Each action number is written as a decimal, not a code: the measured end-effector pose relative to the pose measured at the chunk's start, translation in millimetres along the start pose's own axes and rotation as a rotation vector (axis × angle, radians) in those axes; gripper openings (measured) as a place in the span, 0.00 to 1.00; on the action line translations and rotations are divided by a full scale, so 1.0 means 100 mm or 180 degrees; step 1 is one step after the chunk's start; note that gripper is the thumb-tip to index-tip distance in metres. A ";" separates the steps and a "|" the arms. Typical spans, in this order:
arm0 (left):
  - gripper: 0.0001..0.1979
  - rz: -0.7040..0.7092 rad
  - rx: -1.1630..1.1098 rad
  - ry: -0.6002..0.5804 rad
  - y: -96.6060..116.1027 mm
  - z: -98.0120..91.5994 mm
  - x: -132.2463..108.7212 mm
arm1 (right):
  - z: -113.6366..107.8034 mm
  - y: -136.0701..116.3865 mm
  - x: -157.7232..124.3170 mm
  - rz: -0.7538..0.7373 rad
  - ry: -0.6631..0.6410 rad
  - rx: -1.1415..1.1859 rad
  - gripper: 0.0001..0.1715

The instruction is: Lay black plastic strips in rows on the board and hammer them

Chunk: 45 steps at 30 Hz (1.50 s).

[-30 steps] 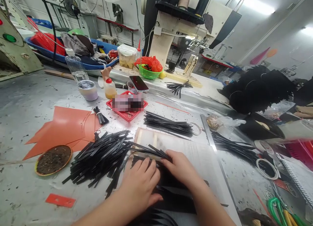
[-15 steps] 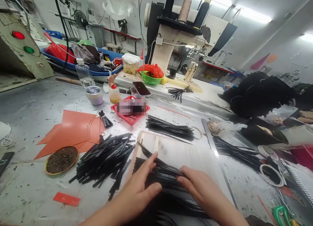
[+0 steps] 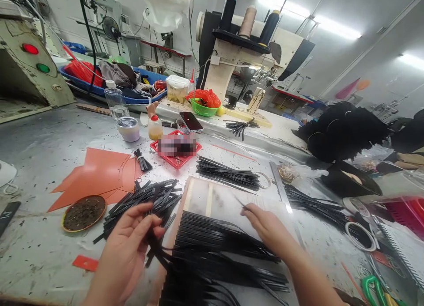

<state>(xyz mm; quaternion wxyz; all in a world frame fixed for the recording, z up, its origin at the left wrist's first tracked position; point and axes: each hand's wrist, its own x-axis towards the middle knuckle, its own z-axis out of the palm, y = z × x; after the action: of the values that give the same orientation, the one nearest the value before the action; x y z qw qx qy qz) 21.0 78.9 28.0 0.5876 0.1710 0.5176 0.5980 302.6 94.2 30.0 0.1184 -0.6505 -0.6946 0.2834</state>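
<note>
Clearly, the left hand (image 3: 130,242) is closed, thumb pressed to fingers, on some held black strips (image 3: 158,249) just off the left edge of the pale board (image 3: 228,195), and these trail from the fingers over that edge. The right hand (image 3: 265,226) has its thumb and fingertips together on a thin dark piece (image 3: 239,202) above the far part of the board; it is too blurred to tell whether this is a strip or a tool. Beneath and between the hands lie the laid black strips (image 3: 202,235), side by side, their left ends ranged along the board's left edge and their other ends fanning loosely toward its right edge. Behind the left hand, a loose heap of black strips (image 3: 142,200) sits on the worktable (image 3: 36,257), just beside the board's far left corner. Beyond the board's far edge lies a long bundle of black strips (image 3: 228,173), with a pale ring (image 3: 265,180) at its right end. A metal ruler (image 3: 281,189) stretches by the far right corner. Left of the heap are orange sheets (image 3: 99,171) and a round dish of dark bits (image 3: 84,213); green-handled scissors (image 3: 371,288) lie toward the worktable's near right corner.
</note>
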 end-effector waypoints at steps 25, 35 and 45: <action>0.22 -0.0536 0.1064 -0.0633 -0.19 -0.03 0.12 | 0.56 -0.72 0.66 0.0408 -0.1100 0.1800 0.15; 0.20 0.2080 0.3184 -0.1951 -0.34 -0.24 0.21 | 0.66 -0.75 0.68 0.0197 -0.0849 0.1587 0.04; 0.18 0.4298 0.4941 -0.2215 -0.43 -0.09 0.21 | 0.70 -0.72 0.68 -0.0053 -0.0652 0.1105 0.05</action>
<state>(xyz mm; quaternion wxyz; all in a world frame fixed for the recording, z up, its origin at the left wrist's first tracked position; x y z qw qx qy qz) 31.0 83.3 -19.7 -0.0166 0.9055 0.3588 0.2261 196.3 144.1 -1.7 0.1598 -0.5823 -0.6492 0.4626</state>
